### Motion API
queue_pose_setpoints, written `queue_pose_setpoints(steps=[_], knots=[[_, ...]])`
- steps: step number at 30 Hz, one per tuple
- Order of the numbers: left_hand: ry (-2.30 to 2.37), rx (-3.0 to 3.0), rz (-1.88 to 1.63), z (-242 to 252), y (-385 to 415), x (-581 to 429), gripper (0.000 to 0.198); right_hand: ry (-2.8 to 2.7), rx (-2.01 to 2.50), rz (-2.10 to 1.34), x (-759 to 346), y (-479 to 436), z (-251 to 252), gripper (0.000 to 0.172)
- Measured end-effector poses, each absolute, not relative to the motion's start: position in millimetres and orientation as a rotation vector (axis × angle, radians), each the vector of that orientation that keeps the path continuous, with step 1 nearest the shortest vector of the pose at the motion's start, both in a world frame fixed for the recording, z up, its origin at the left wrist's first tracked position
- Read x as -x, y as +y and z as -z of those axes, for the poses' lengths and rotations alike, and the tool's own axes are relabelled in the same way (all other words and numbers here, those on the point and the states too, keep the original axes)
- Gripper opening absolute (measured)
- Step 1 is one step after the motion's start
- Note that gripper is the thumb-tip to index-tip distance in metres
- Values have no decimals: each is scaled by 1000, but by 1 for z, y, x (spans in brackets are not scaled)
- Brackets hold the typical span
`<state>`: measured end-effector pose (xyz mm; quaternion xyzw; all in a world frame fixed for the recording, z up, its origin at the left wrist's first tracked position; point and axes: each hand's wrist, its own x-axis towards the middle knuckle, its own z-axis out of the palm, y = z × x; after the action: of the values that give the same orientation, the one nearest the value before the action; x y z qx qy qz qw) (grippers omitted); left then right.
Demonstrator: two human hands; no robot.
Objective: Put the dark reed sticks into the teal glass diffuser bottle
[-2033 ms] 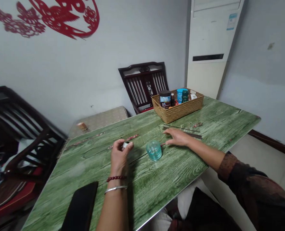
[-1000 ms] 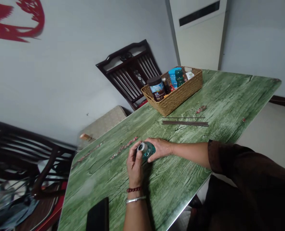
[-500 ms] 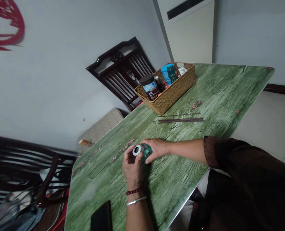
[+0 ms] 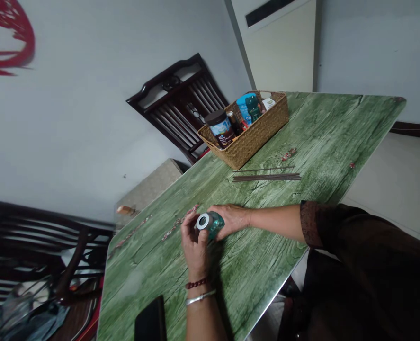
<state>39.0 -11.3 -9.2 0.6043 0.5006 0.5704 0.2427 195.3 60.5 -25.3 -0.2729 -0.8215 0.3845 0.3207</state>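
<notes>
A small clear-teal glass bottle (image 4: pixel 216 224) stands between my two hands on the green table, tilted in view. Its neck carries a silver ring-shaped cap (image 4: pixel 199 227) with a dark opening in the middle. My right hand (image 4: pixel 233 219) is closed around the bottle's body from the right. With thumb and fingers curved about the silver cap, my left hand (image 4: pixel 194 246) grips it from the left; the far fingertips are partly hidden. Beyond the hands lies a bundle of thin dark sticks (image 4: pixel 266 178), with a single stick apart from it.
A woven basket (image 4: pixel 263 141) holding a dark-lidded jar (image 4: pixel 219 128), a blue container and other items stands at the table's far edge. A black phone-like object (image 4: pixel 150 319) lies near my left forearm. Dark wooden chairs (image 4: pixel 177 102) stand beyond the green table (image 4: pixel 323 137).
The silver cap's opening now faces the camera a little more, and my left thumb sits slightly lower on it. My right hand keeps its hold on the bottle.
</notes>
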Motion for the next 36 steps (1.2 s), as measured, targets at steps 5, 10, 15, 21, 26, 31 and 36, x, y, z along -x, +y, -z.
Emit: queue_pose_setpoints(steps=[5, 10, 15, 21, 26, 31, 36], knots=[[1429, -1621, -1540, 6, -15, -40, 43, -2149, 718, -985, -195, 61, 27, 70], [1357, -1731, -1477, 1, -17, -41, 52, -2151, 703, -986, -195, 61, 28, 71], [1538, -1725, -1533, 1, -14, -42, 63, -2126, 731, -994, -194, 60, 29, 69], [1302, -1681, -1511, 1, -15, -39, 70, -2126, 706, -995, -194, 61, 31, 74], [1520, -1736, -1472, 0, -15, -39, 68, -2142, 700, -996, -194, 62, 32, 71], [1302, -1711, -1455, 0, -16, -39, 71, -2139, 700, -980, -193, 63, 33, 74], [1718, -1808, -1462, 4, -10, -40, 73, -2154, 694, -962, -192, 63, 35, 72]])
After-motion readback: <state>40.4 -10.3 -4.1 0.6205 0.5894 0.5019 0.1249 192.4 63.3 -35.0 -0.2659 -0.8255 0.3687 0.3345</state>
